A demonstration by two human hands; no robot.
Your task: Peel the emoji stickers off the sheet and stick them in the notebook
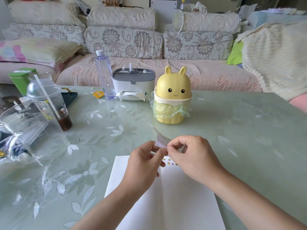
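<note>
The left hand [146, 159] and the right hand [191, 155] are meeting above the table, both pinching a small, thin white sticker sheet [160, 138] printed with rows of tiny yellow dots. The left thumb and fingers are clamping its lower edge, while the right thumb and forefinger are nipping at the adjoining corner; whether a sticker is lifting between them is too small to tell. The sheet is curling upward toward 12 o'clock, clear of the open white blank-paged notebook [166, 200], which is lying flat at 6 o'clock on the pale green floral-patterned tabletop [240, 130]. A short row of small yellow emoji stickers [169, 163] is sitting on the page near its 12 o'clock edge, between the two hands. A yellow rabbit-eared plastic desk bin [173, 95] is standing at 12 o'clock of the sheet, well apart. Judging from its curl, the sheet is handling as light, limp and easily creased. The stickers are probably tacky and prone to folding, so each is best taken with a fingernail under one edge, the backing being pinned close beside it.
</note>
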